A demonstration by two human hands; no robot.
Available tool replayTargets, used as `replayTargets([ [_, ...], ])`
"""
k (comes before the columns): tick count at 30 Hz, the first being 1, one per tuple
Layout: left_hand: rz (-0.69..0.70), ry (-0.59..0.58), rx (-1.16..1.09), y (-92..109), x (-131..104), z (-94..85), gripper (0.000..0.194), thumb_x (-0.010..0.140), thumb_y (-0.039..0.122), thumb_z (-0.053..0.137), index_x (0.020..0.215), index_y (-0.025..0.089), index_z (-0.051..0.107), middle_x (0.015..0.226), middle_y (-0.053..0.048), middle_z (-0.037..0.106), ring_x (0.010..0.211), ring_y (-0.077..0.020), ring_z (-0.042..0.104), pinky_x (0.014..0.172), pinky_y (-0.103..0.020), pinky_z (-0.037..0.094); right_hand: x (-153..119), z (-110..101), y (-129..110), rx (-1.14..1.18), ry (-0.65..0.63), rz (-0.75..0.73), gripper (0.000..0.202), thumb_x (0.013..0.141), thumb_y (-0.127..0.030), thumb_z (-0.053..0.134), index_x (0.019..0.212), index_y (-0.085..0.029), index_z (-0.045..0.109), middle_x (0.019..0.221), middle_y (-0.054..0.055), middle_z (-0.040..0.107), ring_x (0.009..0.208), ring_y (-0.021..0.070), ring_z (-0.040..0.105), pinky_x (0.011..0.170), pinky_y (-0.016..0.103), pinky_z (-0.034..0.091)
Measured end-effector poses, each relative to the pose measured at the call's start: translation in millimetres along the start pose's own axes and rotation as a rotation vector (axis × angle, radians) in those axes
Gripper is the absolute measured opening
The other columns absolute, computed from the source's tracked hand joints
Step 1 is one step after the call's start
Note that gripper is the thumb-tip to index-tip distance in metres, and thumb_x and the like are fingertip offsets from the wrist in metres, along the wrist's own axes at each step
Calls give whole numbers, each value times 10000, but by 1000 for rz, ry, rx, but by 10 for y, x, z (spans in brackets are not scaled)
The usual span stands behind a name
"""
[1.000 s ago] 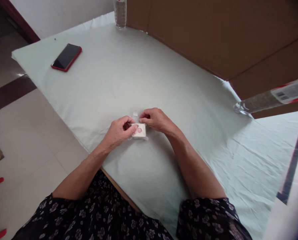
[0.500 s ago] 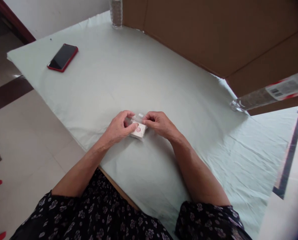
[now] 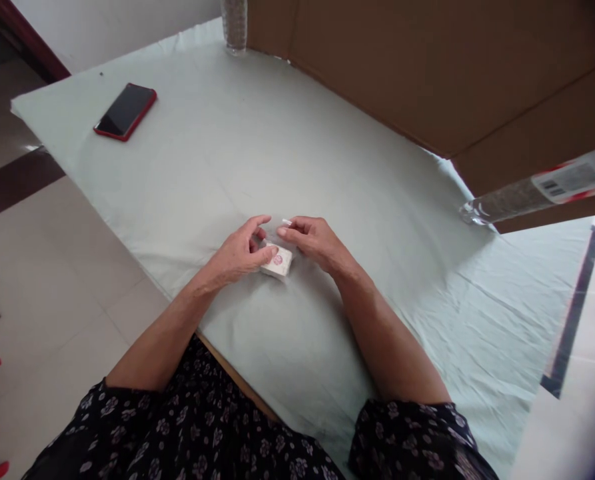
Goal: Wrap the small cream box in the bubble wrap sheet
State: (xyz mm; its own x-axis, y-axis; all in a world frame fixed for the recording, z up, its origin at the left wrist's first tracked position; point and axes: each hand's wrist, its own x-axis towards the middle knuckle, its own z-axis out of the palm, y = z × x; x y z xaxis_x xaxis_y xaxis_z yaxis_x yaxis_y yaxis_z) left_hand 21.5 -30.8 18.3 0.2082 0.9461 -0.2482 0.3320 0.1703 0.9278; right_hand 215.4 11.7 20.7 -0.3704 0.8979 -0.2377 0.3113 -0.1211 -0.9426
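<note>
A small white box [image 3: 278,262] with a round red mark on top lies on the pale green cloth. Clear plastic shows around its far side. My left hand [image 3: 242,250] holds the box, its thumb pressed on the top and the forefinger raised apart from it. Just beyond the box, my right hand [image 3: 313,240] pinches the clear plastic between thumb and forefinger. A small white strip [image 3: 286,222] sticks out at these fingertips. The left hand's lower fingers are partly hidden behind the box.
A phone in a red case [image 3: 126,111] lies at the table's far left. Along the back stands a large brown cardboard panel [image 3: 377,73]. Clear plastic bottles stand against it, one at the back [image 3: 235,27] and another, labelled one [image 3: 517,199] at the right.
My right hand has moved slightly away from me, off the box, with the plastic and white strip. The left forefinger has lifted and straightened; its thumb stays on the box.
</note>
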Motion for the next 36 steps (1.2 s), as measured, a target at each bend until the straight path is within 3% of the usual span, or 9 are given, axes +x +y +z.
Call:
replayTargets([
  [11,25,-14,38,-31,19,-5,614,831,389,631,1402,181,545,1109,-79,616,731,-128,570,680,-288,488,-36,21,6,55,27,-46,248,777,-414,651,696,-180,654,666,-23,591,613,106,442,599,264,346],
  [22,69,24,-53,-36,2,41,430,842,391,617,1198,150,629,959,-37,607,735,-129,575,693,-279,472,-188,25,-141,-131,12,-93,219,830,-356,665,767,-186,787,720,13,730,684,154,616,652,277,440],
  [30,81,2,-171,-56,-19,64,325,847,394,618,1049,142,651,893,-33,666,758,-140,602,691,-261,470,-274,40,-121,-455,43,-332,195,884,-195,642,902,-256,826,916,22,812,817,188,732,726,293,500],
  [36,40,-44,-271,-80,0,20,312,821,372,627,1028,141,663,744,25,601,590,-90,487,565,-227,391,-342,16,-112,-607,9,-434,229,943,-175,597,998,-229,813,1027,47,812,905,201,756,781,297,532],
])
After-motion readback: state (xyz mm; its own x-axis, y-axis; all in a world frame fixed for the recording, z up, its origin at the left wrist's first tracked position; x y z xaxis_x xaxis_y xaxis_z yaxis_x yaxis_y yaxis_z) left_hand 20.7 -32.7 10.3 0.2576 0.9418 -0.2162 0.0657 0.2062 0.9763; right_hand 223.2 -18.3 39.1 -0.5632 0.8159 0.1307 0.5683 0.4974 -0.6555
